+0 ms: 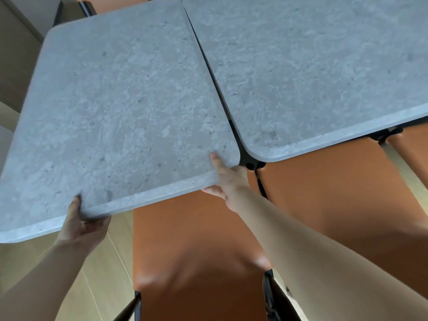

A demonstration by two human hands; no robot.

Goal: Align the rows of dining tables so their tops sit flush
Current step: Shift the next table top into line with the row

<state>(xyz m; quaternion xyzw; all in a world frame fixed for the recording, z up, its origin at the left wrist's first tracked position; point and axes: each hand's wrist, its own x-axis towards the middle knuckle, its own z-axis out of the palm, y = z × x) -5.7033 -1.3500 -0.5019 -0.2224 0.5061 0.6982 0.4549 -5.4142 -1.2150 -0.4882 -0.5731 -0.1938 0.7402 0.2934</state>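
Left hand (81, 224) grips the near edge of the left counter (120, 107), close to its near-left corner: thumb on top of the slab, fingers curled under the rim where I can't see them. Right hand (225, 179) clamps the same counter at its near-right corner, thumb lying on the top surface and the other fingers wrapped beneath the edge, mostly hidden. So both hands are closed on that one slab, nothing loose in either.

The left counter is a grey stone-look top with rounded corners. Right beside it sits the right counter (324, 72), same finish. There's a narrow dark gap (217, 93) running between the two tops, and their near edges don't line up: the right one's near corner sits further back than the left one's. At the point where the corners meet you can see black frame parts (252, 163) under the tops.

Directly under the hands is an orange chair (196, 239), its back running toward the camera, with dark legs at the bottom of the view. A second orange chair (335, 193) is tucked under the right counter, and a sliver of a third (412, 147) shows at the right edge. More orange upholstery (115, 3) peeks past the far side. Pale wood floor (111, 262) below. Both counters are cut off by the frame, so their full extent isn't visible.
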